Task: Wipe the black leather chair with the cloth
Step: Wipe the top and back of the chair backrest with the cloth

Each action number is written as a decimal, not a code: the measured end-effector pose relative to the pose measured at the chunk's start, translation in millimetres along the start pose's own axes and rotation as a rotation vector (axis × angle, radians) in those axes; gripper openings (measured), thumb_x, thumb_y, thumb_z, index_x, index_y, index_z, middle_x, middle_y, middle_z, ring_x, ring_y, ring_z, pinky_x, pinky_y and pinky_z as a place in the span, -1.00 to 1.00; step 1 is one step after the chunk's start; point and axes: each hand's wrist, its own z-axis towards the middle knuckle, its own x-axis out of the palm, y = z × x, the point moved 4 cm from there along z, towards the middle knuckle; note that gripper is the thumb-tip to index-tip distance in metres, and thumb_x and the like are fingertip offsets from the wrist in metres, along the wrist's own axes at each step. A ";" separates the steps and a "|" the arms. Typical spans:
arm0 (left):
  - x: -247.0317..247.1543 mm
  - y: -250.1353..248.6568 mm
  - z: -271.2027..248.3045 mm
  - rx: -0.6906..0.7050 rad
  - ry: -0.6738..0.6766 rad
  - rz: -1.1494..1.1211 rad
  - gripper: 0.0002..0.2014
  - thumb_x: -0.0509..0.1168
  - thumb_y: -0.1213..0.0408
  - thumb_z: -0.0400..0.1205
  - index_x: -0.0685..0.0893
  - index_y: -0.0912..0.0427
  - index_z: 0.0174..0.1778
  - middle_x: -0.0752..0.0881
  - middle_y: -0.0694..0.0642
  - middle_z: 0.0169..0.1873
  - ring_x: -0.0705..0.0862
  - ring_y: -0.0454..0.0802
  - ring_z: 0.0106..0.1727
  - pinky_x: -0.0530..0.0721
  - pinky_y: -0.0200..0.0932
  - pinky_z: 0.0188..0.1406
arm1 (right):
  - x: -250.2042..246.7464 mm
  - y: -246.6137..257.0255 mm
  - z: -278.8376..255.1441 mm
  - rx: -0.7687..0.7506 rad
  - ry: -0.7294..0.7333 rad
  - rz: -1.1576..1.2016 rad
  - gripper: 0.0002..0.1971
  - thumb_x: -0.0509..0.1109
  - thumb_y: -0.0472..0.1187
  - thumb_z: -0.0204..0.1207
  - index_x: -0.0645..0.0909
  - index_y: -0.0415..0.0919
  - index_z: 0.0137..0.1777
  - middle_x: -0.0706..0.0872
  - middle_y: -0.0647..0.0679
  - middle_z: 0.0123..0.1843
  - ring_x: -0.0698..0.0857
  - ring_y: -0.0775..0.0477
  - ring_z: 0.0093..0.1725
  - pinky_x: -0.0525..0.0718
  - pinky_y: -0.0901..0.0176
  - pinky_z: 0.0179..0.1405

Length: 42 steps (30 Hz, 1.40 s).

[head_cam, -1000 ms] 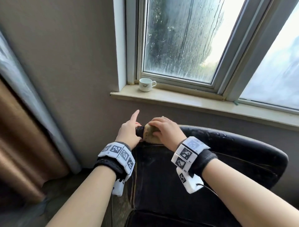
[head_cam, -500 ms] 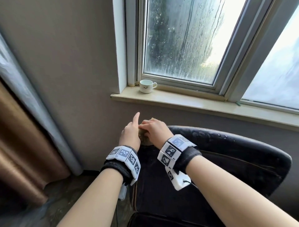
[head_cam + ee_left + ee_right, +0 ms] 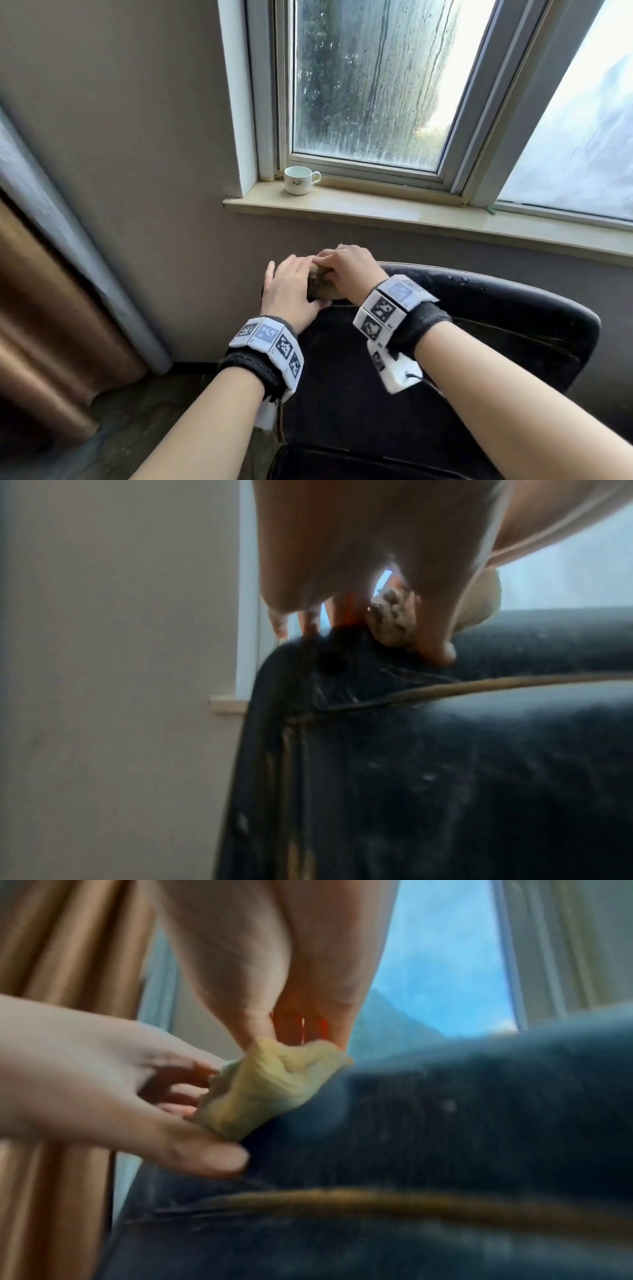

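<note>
Under the rain-streaked window, her right hand [image 3: 346, 270] bunches the cloth [image 3: 320, 286] in curled fingers on the black leather chair [image 3: 496, 325]'s top left corner, left hand [image 3: 291, 291] flat alongside; dusty specks across the backrest suggest most wiping remains.

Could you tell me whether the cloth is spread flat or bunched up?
Bunched up: the cloth is a crumpled wad under the right hand.
</note>
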 end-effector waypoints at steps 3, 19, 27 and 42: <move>3.1 -6.4 2.9 0.024 -0.057 0.033 -0.43 0.34 0.11 0.51 0.34 0.06 0.44 0.45 0.01 0.33 0.36 0.04 0.37 0.14 -0.14 0.43 | -7.0 -17.4 -17.8 -0.025 -0.079 0.125 -0.65 0.30 -0.28 0.51 0.63 -0.01 0.27 0.70 0.10 0.24 0.65 -0.12 0.19 0.54 0.08 0.17; 9.2 -46.2 17.6 0.162 -0.059 -0.021 -0.47 0.42 0.23 0.46 0.49 0.08 0.37 0.58 0.01 0.23 0.47 0.03 0.25 0.24 -0.24 0.33 | -21.9 -80.1 -84.9 -0.006 -0.368 0.249 -0.74 0.33 -0.37 0.39 0.76 -0.19 0.02 0.80 -0.07 0.08 0.77 -0.22 0.05 0.66 -0.02 0.19; 9.7 -43.0 20.2 0.066 -0.102 -0.051 -0.51 0.36 0.41 0.46 0.55 0.06 0.33 0.63 0.01 0.21 0.49 0.04 0.24 0.32 -0.22 0.31 | -12.2 -40.6 -44.9 0.035 -0.150 0.179 -0.66 0.27 -0.38 0.51 0.68 -0.05 0.18 0.73 0.01 0.17 0.66 -0.22 0.15 0.63 -0.09 0.08; 13.5 -88.5 41.9 0.111 0.147 -0.064 -0.55 0.38 0.28 0.43 0.61 0.00 0.27 0.65 0.11 0.13 0.57 0.11 0.23 0.48 -0.08 0.24 | -16.8 -69.0 -85.2 0.045 -0.386 0.325 -0.69 0.35 -0.46 0.38 0.74 -0.15 0.04 0.79 0.01 0.01 0.71 -0.20 0.00 0.70 -0.01 -0.02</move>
